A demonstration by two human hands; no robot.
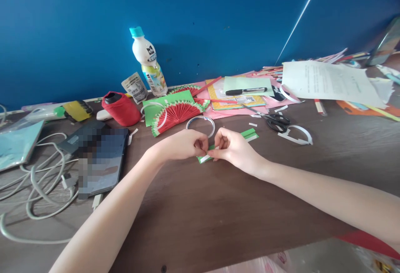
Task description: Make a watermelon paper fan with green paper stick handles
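A narrow folded green paper strip [252, 132] lies slantwise on the table, with white double-sided tape [205, 158] running along it. Both of my hands meet over its left part. My left hand [187, 144] is closed, its thumb and fingertips pinching at the strip's edge. From the other side my right hand [234, 150] pinches the strip by the tape, its fingers curled. The exact grip between the fingertips is partly hidden. Just behind my hands lies a tape roll [213, 128]. A red pleated paper fan [176, 116] with a green-and-white edge sits beyond my left hand.
Scissors [276, 122] and a loop of white tape [304, 135] lie to the right. Leftward are a tablet [108, 164], tangled white cables [34, 181] and a red-wrapped spool [121, 108]. A bottle [150, 62] stands by the blue wall [218, 18]. Papers and a black marker [246, 91] lie behind.
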